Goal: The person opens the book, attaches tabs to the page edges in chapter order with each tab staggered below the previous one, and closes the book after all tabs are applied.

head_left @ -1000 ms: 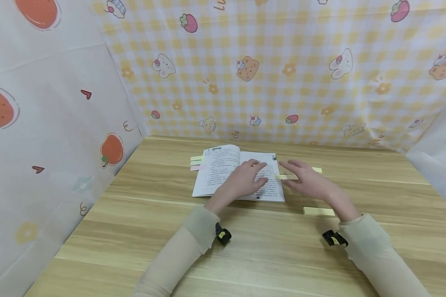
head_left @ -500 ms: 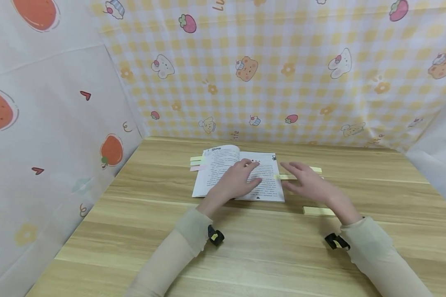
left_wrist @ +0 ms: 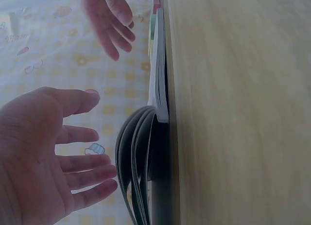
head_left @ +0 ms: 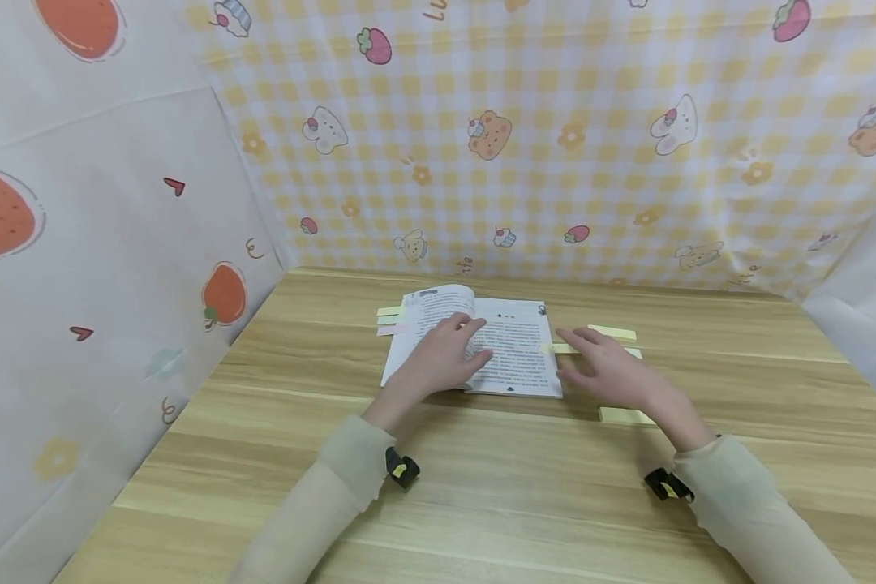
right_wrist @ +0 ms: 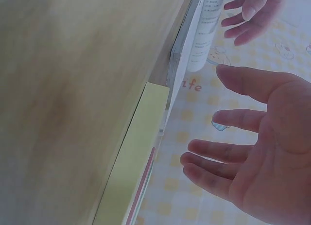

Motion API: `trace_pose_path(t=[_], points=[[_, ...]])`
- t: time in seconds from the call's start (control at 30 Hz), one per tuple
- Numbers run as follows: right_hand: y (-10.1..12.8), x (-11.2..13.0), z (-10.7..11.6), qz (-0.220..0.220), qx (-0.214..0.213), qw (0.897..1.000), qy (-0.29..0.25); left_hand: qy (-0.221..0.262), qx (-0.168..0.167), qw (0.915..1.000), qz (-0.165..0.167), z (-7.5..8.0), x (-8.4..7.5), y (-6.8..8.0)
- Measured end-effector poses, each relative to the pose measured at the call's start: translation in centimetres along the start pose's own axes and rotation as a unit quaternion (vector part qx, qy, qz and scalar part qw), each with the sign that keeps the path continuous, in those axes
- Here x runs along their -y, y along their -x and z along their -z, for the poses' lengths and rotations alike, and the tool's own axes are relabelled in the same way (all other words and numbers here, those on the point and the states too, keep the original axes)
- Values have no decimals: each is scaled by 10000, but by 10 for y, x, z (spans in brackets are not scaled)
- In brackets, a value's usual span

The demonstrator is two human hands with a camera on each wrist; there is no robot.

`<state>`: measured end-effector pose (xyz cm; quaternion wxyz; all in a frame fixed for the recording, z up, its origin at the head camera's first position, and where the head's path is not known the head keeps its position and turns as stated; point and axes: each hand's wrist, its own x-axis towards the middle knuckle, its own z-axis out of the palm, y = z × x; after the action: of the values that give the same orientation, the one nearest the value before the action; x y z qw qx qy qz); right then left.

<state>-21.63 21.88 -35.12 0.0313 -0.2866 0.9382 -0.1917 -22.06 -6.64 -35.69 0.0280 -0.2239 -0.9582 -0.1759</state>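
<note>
An open book with printed pages lies on the table, its left pages curling up at the spine. Over the left page and the spine hovers my left hand, fingers spread and holding nothing. The left wrist view shows its fingertips close to the curved pages. Just right of the book, my right hand hangs with relaxed, parted fingers and an empty palm. A yellow sticky tab juts from the right page's edge, near its fingertips. Yellow sticky-note pads lie around and partly under this hand.
Yellow, green and pink tabs stick out from the book's left edge. Another yellow pad lies behind the right hand. A patterned cloth hangs at the table's back, and a white one on the left.
My left hand has moved left, off the right page toward the spine, uncovering printed text. My right hand has drawn slightly right and back, showing more of the pads behind it.
</note>
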Motion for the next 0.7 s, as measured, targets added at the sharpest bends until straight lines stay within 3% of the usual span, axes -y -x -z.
trace_pose_path(t=[0.7], points=[[1, -2, -5, 100, 138, 9998, 73, 142, -62, 9997, 195, 7, 21, 22]])
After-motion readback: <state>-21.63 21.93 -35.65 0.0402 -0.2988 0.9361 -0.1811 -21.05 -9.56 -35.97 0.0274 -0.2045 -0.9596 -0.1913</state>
